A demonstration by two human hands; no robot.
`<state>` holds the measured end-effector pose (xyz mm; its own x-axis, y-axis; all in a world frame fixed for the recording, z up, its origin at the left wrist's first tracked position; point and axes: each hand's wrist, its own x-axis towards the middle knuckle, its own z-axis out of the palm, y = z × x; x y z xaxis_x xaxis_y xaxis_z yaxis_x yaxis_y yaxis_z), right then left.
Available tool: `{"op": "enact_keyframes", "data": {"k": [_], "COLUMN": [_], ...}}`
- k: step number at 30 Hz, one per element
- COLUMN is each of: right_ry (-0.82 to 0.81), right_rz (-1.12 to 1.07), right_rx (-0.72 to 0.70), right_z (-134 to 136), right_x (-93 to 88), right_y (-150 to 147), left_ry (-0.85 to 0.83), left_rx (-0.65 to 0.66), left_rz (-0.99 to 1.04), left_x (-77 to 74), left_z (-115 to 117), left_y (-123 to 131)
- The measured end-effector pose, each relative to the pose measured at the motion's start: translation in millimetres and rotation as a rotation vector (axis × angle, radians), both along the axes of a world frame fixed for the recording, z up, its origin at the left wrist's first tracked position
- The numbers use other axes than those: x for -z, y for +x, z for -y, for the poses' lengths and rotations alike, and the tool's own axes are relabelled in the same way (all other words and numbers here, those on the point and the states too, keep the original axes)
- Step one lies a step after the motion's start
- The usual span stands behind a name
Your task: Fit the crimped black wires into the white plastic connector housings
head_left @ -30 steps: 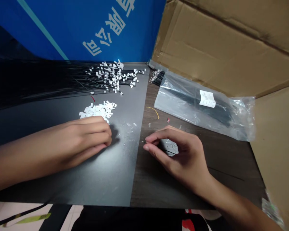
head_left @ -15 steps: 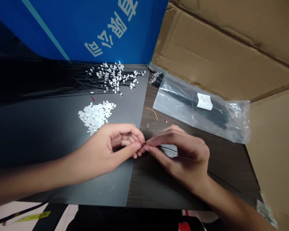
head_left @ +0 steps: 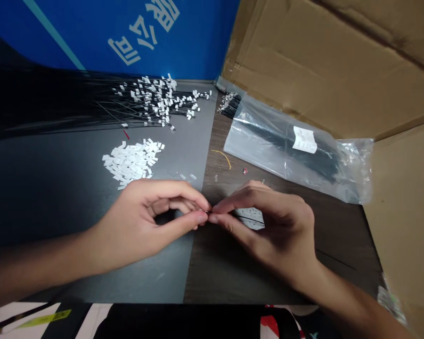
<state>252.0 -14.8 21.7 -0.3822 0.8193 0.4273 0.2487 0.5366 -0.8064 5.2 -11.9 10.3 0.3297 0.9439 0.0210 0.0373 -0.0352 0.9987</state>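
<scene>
My right hand point(head_left: 268, 221) pinches a thin black wire point(head_left: 249, 218) near its end; the wire runs back under the palm and shows again past the wrist. Fingertip to fingertip with it, my left hand point(head_left: 155, 216) is closed in a pinch on something too small to make out at the wire's end. A pile of small white pieces point(head_left: 132, 160) lies on the grey mat behind my left hand. Farther back are many black wires point(head_left: 74, 101) with white pieces on their ends. A whitish speckled patch point(head_left: 254, 223) shows beneath my right hand.
A clear plastic bag point(head_left: 282, 146) of black wires lies at the back right, against a cardboard wall point(head_left: 325, 61). A blue panel point(head_left: 92, 28) stands behind the table. A yellow strand point(head_left: 224, 155), a red scrap point(head_left: 126, 134) and small clear bits lie about.
The view has shifted slightly, so the table items appear higher. My left fingers have closed up a little, and the fingertips of both hands remain together.
</scene>
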Motion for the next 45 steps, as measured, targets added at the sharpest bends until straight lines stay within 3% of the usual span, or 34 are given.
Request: {"op": "enact_keyframes", "data": {"k": [3, 8, 10, 15, 18, 21, 24, 27, 35, 40, 45], "right_ry": [0.031, 0.098, -0.015, -0.447, -0.528, -0.536, -0.444, -0.261, 0.593, 0.684, 0.807], "right_rz": [0.020, 0.054, 0.054, 0.057, 0.066, 0.038, 0.017, 0.034, 0.376, 0.549, 0.539], "right_rx": [-0.010, -0.044, -0.038, -0.150, -0.233, -0.208, -0.143, -0.096, -0.023, -0.089, -0.127], "right_z": [-2.2, -2.4, -3.3, -12.5, -15.7, -13.4, -8.4, -4.5, -3.9, 0.9, 4.3], "right_x": [2.4, 1.2, -3.9, -17.6, -18.3, -15.4, -12.3, -7.8, 2.0, -8.0, -9.0], "right_y": [0.0, 0.4, 1.0, 6.5, 8.2, 5.7, 1.7, -0.5, 6.0, 17.4, 18.6], "left_ry": [0.054, 0.376, 0.413, 0.289, 0.282, 0.366, 0.442, 0.386, -0.073, -0.332, -0.473], "left_rx": [0.003, 0.010, 0.037, 0.031, 0.056, 0.041, -0.019, -0.026, -0.001, 0.125, 0.178], "left_rz": [-0.030, -0.168, -0.219, -0.311, -0.266, -0.200, -0.195, -0.204, -0.058, 0.093, 0.210], "left_x": [5.2, 8.5, 3.6, -14.9, -17.5, -10.2, -0.3, 5.0, 9.2, 17.4, 19.5], "left_z": [0.4, -3.3, -3.1, 7.7, 11.8, 7.6, 0.6, -1.0, 9.7, 14.0, 16.8], "left_y": [-2.3, -9.3, -13.0, -18.8, -19.0, -16.8, -13.4, -10.6, -9.4, -11.8, -12.9]}}
